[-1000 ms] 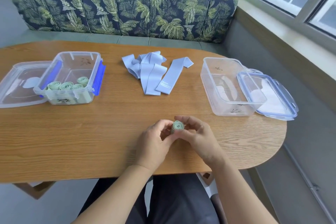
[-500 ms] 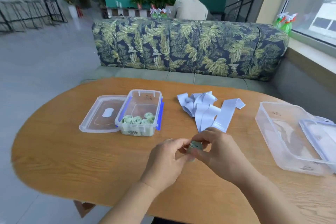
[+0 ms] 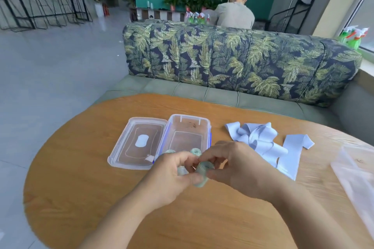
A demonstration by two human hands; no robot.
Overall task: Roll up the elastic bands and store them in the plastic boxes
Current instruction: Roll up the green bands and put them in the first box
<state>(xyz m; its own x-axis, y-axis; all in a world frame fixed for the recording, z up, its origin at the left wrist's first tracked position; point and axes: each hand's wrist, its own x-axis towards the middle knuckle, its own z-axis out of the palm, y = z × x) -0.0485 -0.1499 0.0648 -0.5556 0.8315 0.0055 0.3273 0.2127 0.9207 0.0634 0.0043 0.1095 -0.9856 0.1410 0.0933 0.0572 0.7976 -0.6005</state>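
A rolled pale green elastic band (image 3: 203, 172) is held above the wooden table (image 3: 81, 178), just in front of the open clear plastic box (image 3: 187, 127) with blue clips. My left hand (image 3: 172, 176) and my right hand (image 3: 240, 168) both pinch the roll between fingers and thumbs. Inside the box, other green rolls (image 3: 195, 151) show behind my fingers. Loose light blue bands (image 3: 263, 141) lie in a heap to the right of the box. A second clear box (image 3: 356, 178) sits at the right edge, partly out of frame.
The first box's lid (image 3: 139, 143) lies flat on the table to its left. A leaf-patterned sofa (image 3: 232, 58) stands behind the table. A person (image 3: 234, 12) sits beyond it, back turned. The table's rounded edge runs along the left.
Both hands carried the green roll left and forward, up to the near side of the box with green rolls. The camera view swung left and up.
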